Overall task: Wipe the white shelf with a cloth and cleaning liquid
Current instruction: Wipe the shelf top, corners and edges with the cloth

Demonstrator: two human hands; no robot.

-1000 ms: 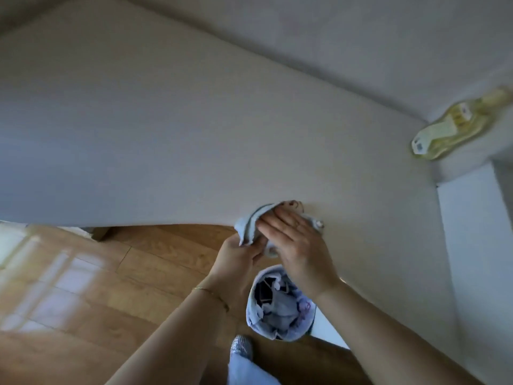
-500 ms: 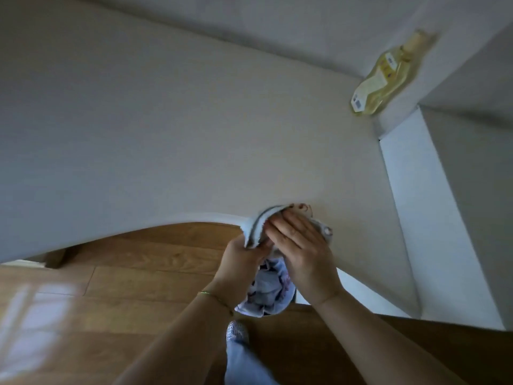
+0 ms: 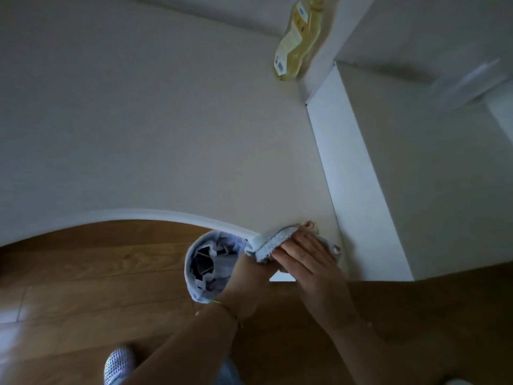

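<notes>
The white shelf [image 3: 166, 134] fills the upper view, and its curved front edge runs across the middle. A light grey cloth [image 3: 273, 238] lies over that front edge near the shelf's right corner. My right hand [image 3: 308, 259] presses flat on top of the cloth, with fingertips showing past its far side. My left hand [image 3: 247, 276] grips the cloth's hanging end just below the edge. A bottle of yellow cleaning liquid [image 3: 294, 45] stands at the back of the shelf, close to the right corner.
A taller white cabinet side [image 3: 347, 162] rises right beside the cloth. Below the shelf edge, left of my left hand, is a small bin lined with a pale bag [image 3: 205, 262] on the wooden floor [image 3: 83, 273]. My slippered foot [image 3: 118, 362] shows at the bottom.
Both hands and the cloth have slid right along the front edge, up to the corner by the tall cabinet. The view swung right, so the bottle appears further left.
</notes>
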